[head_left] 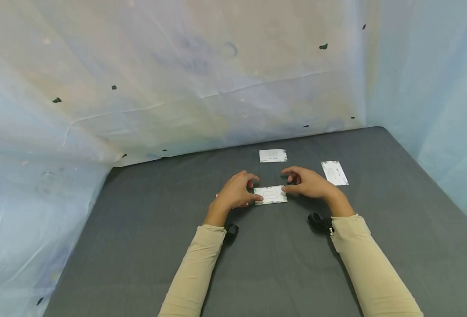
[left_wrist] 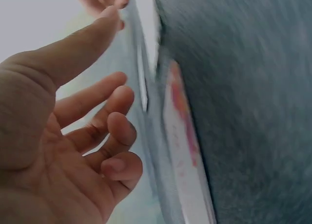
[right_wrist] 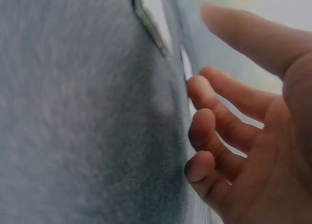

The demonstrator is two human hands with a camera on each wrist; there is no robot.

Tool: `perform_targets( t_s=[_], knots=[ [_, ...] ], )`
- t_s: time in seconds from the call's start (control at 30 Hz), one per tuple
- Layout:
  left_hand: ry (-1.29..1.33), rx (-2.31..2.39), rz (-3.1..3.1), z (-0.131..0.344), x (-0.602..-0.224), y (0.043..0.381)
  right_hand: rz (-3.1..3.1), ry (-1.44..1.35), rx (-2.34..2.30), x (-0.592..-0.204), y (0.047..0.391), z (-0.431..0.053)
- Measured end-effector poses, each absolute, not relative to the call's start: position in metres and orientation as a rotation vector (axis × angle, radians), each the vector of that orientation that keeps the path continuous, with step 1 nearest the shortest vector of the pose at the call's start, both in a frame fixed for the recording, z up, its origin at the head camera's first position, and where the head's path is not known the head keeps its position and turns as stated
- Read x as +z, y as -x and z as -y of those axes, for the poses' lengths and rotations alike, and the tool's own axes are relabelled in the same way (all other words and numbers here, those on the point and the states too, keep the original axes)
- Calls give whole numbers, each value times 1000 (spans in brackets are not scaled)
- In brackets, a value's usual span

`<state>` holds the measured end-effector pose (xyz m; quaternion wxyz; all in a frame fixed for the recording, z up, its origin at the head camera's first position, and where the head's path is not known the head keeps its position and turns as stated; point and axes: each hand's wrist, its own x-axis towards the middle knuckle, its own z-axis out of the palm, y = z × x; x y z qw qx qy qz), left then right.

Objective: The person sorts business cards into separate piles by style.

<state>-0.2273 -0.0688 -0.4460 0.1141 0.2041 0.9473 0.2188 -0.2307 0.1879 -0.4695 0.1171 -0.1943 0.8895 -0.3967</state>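
A white card [head_left: 271,194] with a printed border and a central rectangle lies flat on the grey table, between the two hands. At its left end is my left hand [head_left: 237,190], thumb stretched over the card's edge in the head view and fingers loosely bent. The left wrist view shows nothing between that hand's thumb and fingers. Partly hidden beneath the left hand is a white card or thin stack with pink-red print [left_wrist: 183,146]. Over the card's right end hovers my right hand [head_left: 309,182], its thumb straight and its fingers loosely curled around nothing.
Another bordered white card [head_left: 273,156] lies farther back on the dark grey table [head_left: 158,255]. A similar card [head_left: 334,172] lies at an angle beyond the right hand. Pale patterned sheets [head_left: 201,79] hang along the table's back and sides.
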Motion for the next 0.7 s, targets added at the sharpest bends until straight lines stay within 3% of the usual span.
perform_targets(
  t_s=[0.47, 0.7],
  knots=[
    [-762, 632, -2789, 68, -450, 286, -2754, 537, -1053, -469, 292, -189],
    [-702, 649, -2785, 59, -454, 306, -2788, 475, -952, -468, 311, -191]
  ],
)
